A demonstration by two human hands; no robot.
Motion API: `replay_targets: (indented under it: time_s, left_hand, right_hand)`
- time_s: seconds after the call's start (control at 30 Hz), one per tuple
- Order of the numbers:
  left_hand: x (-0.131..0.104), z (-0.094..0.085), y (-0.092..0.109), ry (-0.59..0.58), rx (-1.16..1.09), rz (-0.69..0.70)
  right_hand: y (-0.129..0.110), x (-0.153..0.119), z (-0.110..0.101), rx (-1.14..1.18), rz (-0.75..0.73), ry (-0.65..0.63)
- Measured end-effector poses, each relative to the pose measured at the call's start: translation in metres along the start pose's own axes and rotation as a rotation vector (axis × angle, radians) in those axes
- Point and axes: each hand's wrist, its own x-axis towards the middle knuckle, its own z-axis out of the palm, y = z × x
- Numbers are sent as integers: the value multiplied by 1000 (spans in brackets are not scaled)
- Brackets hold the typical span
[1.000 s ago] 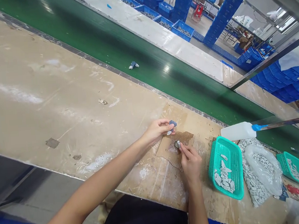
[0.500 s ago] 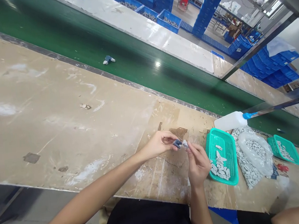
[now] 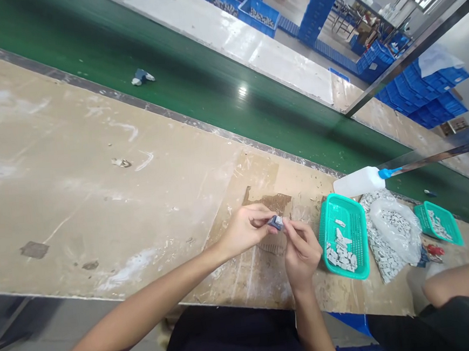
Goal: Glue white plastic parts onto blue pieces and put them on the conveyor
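My left hand [image 3: 249, 229] pinches a small dark-blue plastic part [image 3: 274, 223] between thumb and fingers above the bench. Opposite it, my right hand [image 3: 302, 248] has its fingertips closed on a small white piece [image 3: 279, 221], which sits against the blue part. The fingers partly cover both parts, so how far they fit together cannot be made out. Just right of my right hand stands a green basket [image 3: 365, 241] with loose white pieces [image 3: 341, 256] in it.
A white bottle with a blue nozzle [image 3: 357, 182] lies behind the basket. Beside it are a plastic bag of small parts [image 3: 396, 225] and a second green basket [image 3: 458, 231]. A green conveyor belt [image 3: 196, 97] carries a blue-and-white piece [image 3: 142, 77]. Another person's arm [image 3: 457, 279] is at right.
My right hand has brought the white piece up against the blue part; before, a gap separated them. The piece on the belt appears farther left, and the other person's arm reaches further into view.
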Motion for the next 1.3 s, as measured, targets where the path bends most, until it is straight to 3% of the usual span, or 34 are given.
replay_targets:
  time_s: [0.13, 0.53, 0.7, 0.87, 0.97, 1.17, 1.3]
  left_hand:
    - [-1, 1, -4, 49, 54, 9]
    - [-1, 2, -6, 77, -56, -38]
    - [1, -2, 2, -38, -357, -121]
    - [10, -12, 4, 5, -663, -294]
    - [14, -18, 3, 50, -760, -335]
    - [16, -16, 6, 106, -722, -384]
    - [18, -13, 12, 228, -619, -356]
  right_hand:
    - [-2, 1, 2, -36, -21, -3]
    - [-12, 7, 5, -117, 3, -71]
    - [-17, 20, 2, -131, 107, -156]
    - [-17, 19, -9, -120, 268, 11]
    - [-12, 11, -13, -87, 383, 35]
    - [-5, -2, -12, -17, 448, 32]
    - [-4, -16, -16, -38, 494, 205]
